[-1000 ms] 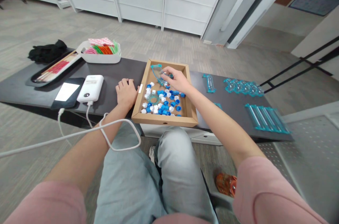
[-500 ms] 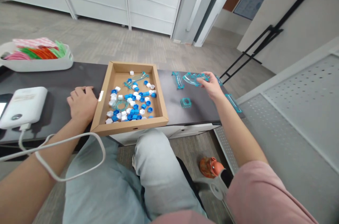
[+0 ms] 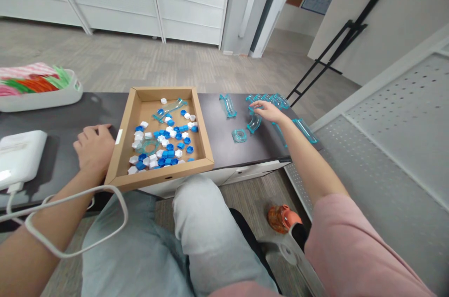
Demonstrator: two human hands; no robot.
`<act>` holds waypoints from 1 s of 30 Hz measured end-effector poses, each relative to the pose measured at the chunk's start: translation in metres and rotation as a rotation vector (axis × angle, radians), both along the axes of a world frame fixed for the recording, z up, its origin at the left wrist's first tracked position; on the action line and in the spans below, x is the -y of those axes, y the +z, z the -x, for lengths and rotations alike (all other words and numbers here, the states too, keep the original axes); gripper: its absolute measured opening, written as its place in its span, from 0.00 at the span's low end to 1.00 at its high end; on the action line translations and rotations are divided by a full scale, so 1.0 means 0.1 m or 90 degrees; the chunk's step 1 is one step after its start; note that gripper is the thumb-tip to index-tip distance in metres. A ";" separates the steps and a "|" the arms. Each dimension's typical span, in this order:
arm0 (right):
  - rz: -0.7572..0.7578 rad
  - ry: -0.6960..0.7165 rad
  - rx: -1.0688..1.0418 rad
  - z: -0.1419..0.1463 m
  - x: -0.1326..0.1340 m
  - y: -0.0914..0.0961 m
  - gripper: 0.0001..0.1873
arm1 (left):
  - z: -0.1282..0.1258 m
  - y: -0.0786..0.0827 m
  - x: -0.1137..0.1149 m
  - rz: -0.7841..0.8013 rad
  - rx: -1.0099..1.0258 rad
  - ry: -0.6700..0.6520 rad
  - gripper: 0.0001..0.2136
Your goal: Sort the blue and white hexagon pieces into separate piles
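My right hand [image 3: 268, 112] is above the right side of the dark table, its fingers closed on the upper end of a curved, see-through teal track piece [image 3: 254, 123]. Left of that piece lies a small square teal piece [image 3: 239, 135]. A straight teal track piece [image 3: 228, 105] is farther back. My left hand [image 3: 94, 147] rests on the table with its fingers apart, holding nothing, beside the cardboard tray [image 3: 207, 147]. Inside the tray are many blue and white hexagonal pieces [image 3: 170, 153], a long teal track piece [image 3: 170, 109] and a round teal piece [image 3: 150, 146].
Several wavy teal track pieces [image 3: 270, 98] lie at the table's back right. Another straight one [image 3: 304, 130] is by the right edge. A power bank [image 3: 21, 154] trails a white cable [image 3: 119, 196] across my left forearm. A white basket [image 3: 45, 98] holds colourful sticks.
The curved track piece in my right hand has turned and come nearer, closer to the square piece. My left hand still rests beside the tray. The view has shifted slightly.
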State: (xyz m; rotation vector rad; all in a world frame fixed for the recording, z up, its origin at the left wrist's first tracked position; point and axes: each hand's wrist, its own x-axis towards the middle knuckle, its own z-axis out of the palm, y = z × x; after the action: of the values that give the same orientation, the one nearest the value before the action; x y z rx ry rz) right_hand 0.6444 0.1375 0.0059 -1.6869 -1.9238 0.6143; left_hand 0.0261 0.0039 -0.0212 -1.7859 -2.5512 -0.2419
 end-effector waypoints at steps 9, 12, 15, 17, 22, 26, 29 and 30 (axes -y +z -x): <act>-0.190 0.042 0.093 0.09 0.50 -0.32 0.17 | 0.14 -0.09 -0.08 0.024 -0.009 -0.009 0.31; -0.210 0.093 0.140 0.05 0.86 -0.39 0.17 | 0.15 -0.11 -0.08 0.014 -0.013 -0.009 0.31; -0.194 0.124 0.174 0.08 1.04 -0.45 0.20 | 0.14 -0.11 -0.06 0.013 -0.003 -0.013 0.33; -0.189 0.125 0.196 0.13 1.03 -0.47 0.23 | 0.14 -0.11 -0.06 0.007 0.005 -0.017 0.34; -0.180 0.075 0.270 0.30 0.78 -0.46 0.24 | 0.16 -0.14 -0.07 -0.022 -0.009 -0.019 0.30; -0.172 0.050 0.307 0.45 0.57 -0.42 0.24 | 0.19 -0.14 -0.09 0.006 -0.043 -0.014 0.32; -0.162 0.038 0.324 0.56 0.41 -0.39 0.23 | 0.21 -0.13 -0.10 0.036 -0.052 -0.013 0.33; -0.160 0.031 0.329 0.58 0.36 -0.38 0.23 | 0.21 -0.12 -0.10 0.039 -0.054 -0.011 0.33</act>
State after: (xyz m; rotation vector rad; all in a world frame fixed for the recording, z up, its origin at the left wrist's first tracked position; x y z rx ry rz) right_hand 0.5859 0.1016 -0.0320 -1.7532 -2.2780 -0.0670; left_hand 0.0050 0.0137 -0.0337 -1.7987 -2.5113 -0.0877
